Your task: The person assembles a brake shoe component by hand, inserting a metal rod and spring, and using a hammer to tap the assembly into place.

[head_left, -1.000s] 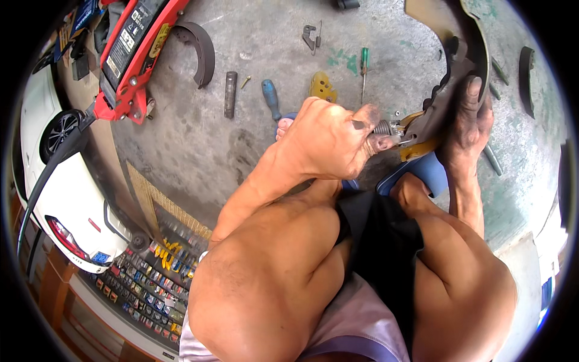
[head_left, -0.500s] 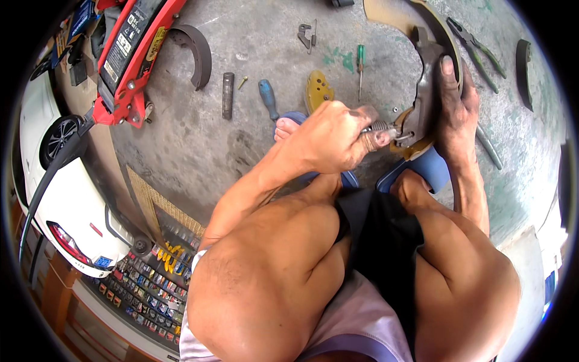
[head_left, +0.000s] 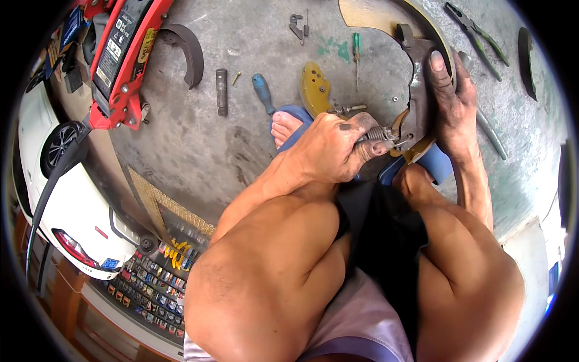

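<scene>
My right hand (head_left: 456,107) grips a curved brake shoe (head_left: 440,27) from its outer side, thumb resting on the dark metal lever (head_left: 420,78) along the shoe's inner side. In my left hand (head_left: 332,148) a small coil spring (head_left: 376,134) is pinched between thumb and curled finger. The spring's end is at the shoe's lower end, by a small hole; whether it is hooked in cannot be made out. Just beyond my left hand lies a metal threaded rod (head_left: 350,110), beside a yellow-brown perforated metal piece (head_left: 316,87) on the floor.
Around the floor lie a blue-handled tool (head_left: 262,92), a dark cylinder (head_left: 222,92), a small bolt (head_left: 236,77), a green screwdriver (head_left: 356,57), a clip (head_left: 296,27), pliers (head_left: 476,36) and curved shoes (head_left: 192,57). A red jack (head_left: 126,90) stands at far left, near a white car (head_left: 78,205).
The view has shifted slightly. My left hand has turned a little and lowered, still pinching the spring, and the threaded rod beyond it now shows. My right hand keeps its grip on the shoe.
</scene>
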